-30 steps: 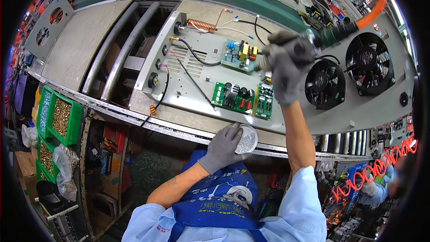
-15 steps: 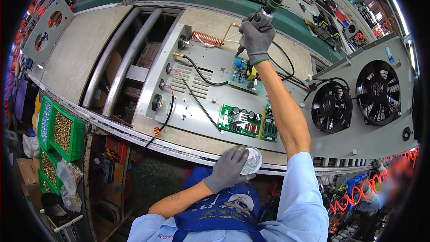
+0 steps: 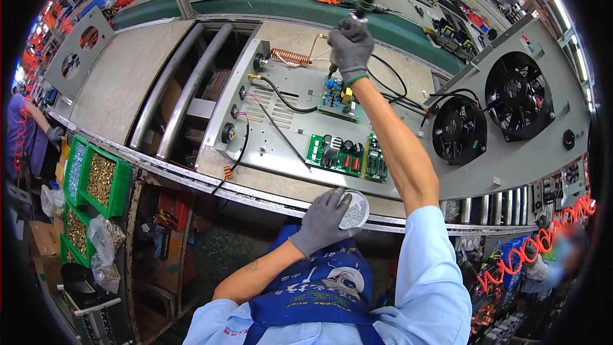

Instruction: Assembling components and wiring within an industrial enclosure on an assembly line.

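Observation:
In a grey glove, my right hand (image 3: 351,48) is wrapped round a power screwdriver (image 3: 365,5) with an orange hose at its top. The bit points down at the far left corner of a blue circuit board (image 3: 340,101); I cannot tell whether it touches a screw. This board lies in a grey metal chassis (image 3: 271,144), with a green circuit board (image 3: 335,153) nearer me. My gloved left hand (image 3: 319,222) grips a round white dish (image 3: 356,209) of small metal pieces at the bench's front edge.
Two black fans (image 3: 518,96) sit in the raised panel at right. A copper coil (image 3: 290,57) and black cables lie at the chassis's far side. Metal rollers (image 3: 191,92) show at left. Green bins (image 3: 102,182) hold small fasteners. Other people work at both edges.
The whole view has shifted a little, and a person in purple now shows at the left edge. My right hand stays at the same board corner with the screwdriver; my left still holds the dish.

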